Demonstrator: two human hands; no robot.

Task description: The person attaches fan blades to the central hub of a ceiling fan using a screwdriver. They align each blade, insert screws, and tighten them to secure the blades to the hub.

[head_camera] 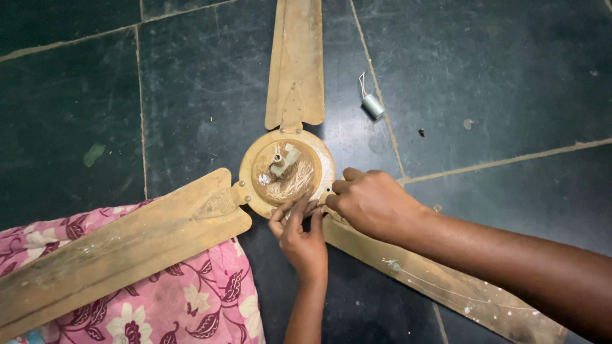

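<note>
We have a ceiling fan [287,171] lying flat on a dark tiled floor [497,76], its round hub open to show pale copper windings and a small central shaft. The three blades are dull tan, scuffed and paint-flecked. One blade's long axis runs straight to the far side; one points near-left, resting over a pink floral cloth [172,306]; one points near-right, under our right forearm.

Our left hand [301,237] reaches up from the near side, fingers half spread on the hub's near rim. Our right hand [368,202] is curled at the hub's right edge; whether it grips anything we cannot tell.

A small grey capacitor [372,105] lies far-right, apart from the hub.
</note>
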